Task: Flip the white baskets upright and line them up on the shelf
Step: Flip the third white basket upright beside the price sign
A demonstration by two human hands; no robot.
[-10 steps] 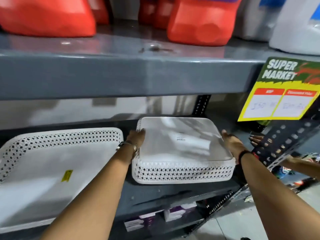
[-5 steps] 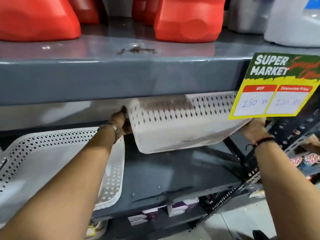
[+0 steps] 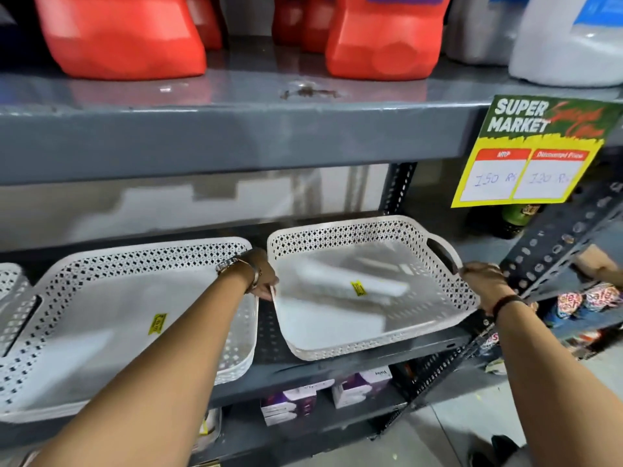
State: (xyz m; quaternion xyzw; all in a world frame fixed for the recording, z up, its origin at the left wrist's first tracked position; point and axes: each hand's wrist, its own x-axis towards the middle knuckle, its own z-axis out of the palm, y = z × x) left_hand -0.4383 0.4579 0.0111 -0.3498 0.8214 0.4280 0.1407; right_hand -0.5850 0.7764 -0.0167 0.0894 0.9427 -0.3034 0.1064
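- White perforated plastic, open side up: the right-hand basket (image 3: 367, 288) sits on the grey metal shelf (image 3: 438, 345), its near edge at the shelf's front lip and turned slightly askew.
- My left hand (image 3: 261, 276) is on that basket's left rim, fingers curled closed over the edge; the wrist carries a metal watch (image 3: 226, 264).
- My right hand (image 3: 485, 278) is at the right rim just below the cut-out handle (image 3: 445, 252). The fingers look wrapped on the rim, though motion blur keeps me from saying how tightly.
- I judge that one hand on each side is the sensible hold, since it lets me square the basket without tipping it.
- Just beside it, with a narrow gap of bare shelf between, stands the middle basket (image 3: 111, 318), also upright, with my left forearm crossing above it.
- At the far left frame edge a sliver of a third basket (image 3: 8, 281) shows; I cannot tell which way up it is.
- Count of baskets: three in view, two of them clearly upright.
- Each of the two upright baskets has one yellow sticker (image 3: 358, 288) on its floor, so two stickers.
- On the shelf above I count two red jugs (image 3: 381, 35) in front, more red behind, and pale containers at right.
- One yellow-and-green price card (image 3: 536, 153) hangs from that shelf's edge, above the right hand.
- My judgement is that what remains here is nudging the right-hand basket parallel to its neighbour.
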